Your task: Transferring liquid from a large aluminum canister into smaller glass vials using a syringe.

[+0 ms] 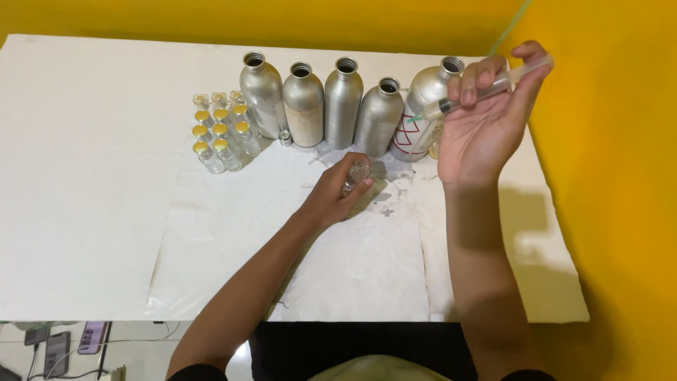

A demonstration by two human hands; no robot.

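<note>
My left hand (pixel 337 189) grips a small clear glass vial (pixel 357 172) standing on the white table (pixel 92 183) in front of the row of bottles. My right hand (pixel 486 113) is raised above the table's right side and holds a clear plastic syringe (pixel 493 86) between its fingers, needle end pointing left and down toward a silver bottle with red markings (pixel 423 116). The syringe tip hangs above and right of the vial, apart from it.
Several open silver metal bottles (pixel 341 102) stand in a row at the back. Left of them is a cluster of small glass vials with yellow caps (pixel 220 135). A yellow wall runs behind and to the right. Phones lie on the floor at lower left.
</note>
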